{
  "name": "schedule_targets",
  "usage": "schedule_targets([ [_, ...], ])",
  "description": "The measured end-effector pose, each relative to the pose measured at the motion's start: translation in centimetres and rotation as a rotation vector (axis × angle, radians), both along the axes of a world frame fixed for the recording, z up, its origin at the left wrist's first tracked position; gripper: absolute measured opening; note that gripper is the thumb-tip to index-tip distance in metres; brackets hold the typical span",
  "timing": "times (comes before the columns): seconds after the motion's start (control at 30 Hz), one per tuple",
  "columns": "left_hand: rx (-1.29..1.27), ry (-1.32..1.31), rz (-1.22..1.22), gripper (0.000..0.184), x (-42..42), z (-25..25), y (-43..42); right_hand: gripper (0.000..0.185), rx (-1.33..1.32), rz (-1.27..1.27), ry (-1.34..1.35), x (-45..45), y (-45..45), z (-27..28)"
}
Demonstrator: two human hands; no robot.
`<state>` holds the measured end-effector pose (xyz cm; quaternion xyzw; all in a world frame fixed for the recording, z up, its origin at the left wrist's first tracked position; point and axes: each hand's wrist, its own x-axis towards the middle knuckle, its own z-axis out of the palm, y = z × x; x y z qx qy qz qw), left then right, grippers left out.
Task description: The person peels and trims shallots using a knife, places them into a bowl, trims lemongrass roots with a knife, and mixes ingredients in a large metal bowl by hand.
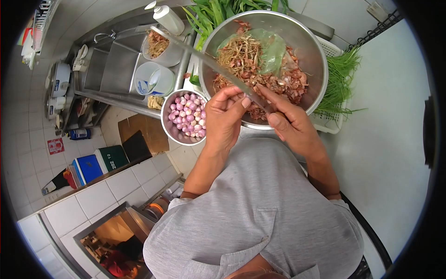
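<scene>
My right hand [292, 123] is closed on a long knife [204, 58], whose narrow blade slants up to the left. Beside the blade, my left hand [227, 109] is pinched closed; whatever sits between its fingertips is too hidden to name. Both hands are over the near rim of a large steel bowl [320, 83]. Reddish onion skins [295, 83], dry root trimmings [239, 53] and a crumpled green plastic bag [272, 51] lie in it. Left of my left hand, a smaller steel bowl [166, 123] holds many peeled purple shallots [188, 114].
A steel sink [118, 60] is at the left, with a clear plastic tub [155, 79] and a tub of trimmings [160, 49] beside it. A white pump bottle [168, 19] stands behind. Green leaves [211, 14] and thin green stalks [339, 83] flank the large bowl.
</scene>
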<state>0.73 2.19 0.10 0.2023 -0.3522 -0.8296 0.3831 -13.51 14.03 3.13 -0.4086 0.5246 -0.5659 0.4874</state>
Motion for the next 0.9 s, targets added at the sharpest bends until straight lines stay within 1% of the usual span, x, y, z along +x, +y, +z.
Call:
schedule_targets([
  [0.03, 0.0, 0.0, -0.005, 0.03, 0.0, -0.1, 0.0, 0.053, -0.01, -0.004, 0.059, 0.1, 0.0, 0.1],
  [0.13, -0.026, -0.014, -0.034, 0.029, 0.3, -0.5, -0.2, 0.052, -0.012, 0.019, 0.096, 0.2, -0.2, 0.4],
  [0.23, -0.006, 0.032, -0.049, 0.027, 0.4, -0.6, -0.4, 0.052, 0.013, -0.059, -0.036, 0.2, -0.1, 0.0],
  [0.3, 0.087, 0.021, -0.068, 0.028, 0.3, -0.1, -0.4, 0.051, 0.072, -0.099, -0.18, 0.0, 0.0, -0.1],
  [0.43, 0.098, 0.029, -0.045, 0.028, 0.2, -0.2, -0.4, 0.053, 0.056, -0.117, -0.188, 0.3, -0.1, -0.1],
  [0.53, 0.081, 0.028, -0.046, 0.028, 0.1, -0.2, -0.4, 0.056, 0.068, -0.126, -0.133, 0.5, -0.1, -0.3],
  [0.63, 0.079, 0.034, -0.008, 0.027, 0.0, 0.0, -0.2, 0.057, -0.025, -0.122, -0.024, 0.6, -0.1, -0.6],
  [0.7, 0.064, 0.035, -0.02, 0.028, 0.3, -0.6, -0.3, 0.057, -0.009, -0.012, 0.191, 0.4, 0.0, 0.2],
  [0.73, 0.064, 0.034, -0.021, 0.028, 0.3, -0.6, -0.2, 0.057, -0.009, -0.013, 0.19, 0.5, -0.1, 0.0],
  [0.8, 0.009, 0.004, 0.006, 0.033, 0.2, -0.5, -0.1, 0.057, -0.102, -0.051, 0.31, 0.7, -0.3, -0.5],
  [0.9, -0.001, -0.02, 0.026, 0.033, 0.3, -0.6, -0.1, 0.057, -0.145, -0.064, 0.407, 0.6, -0.4, -0.6],
])
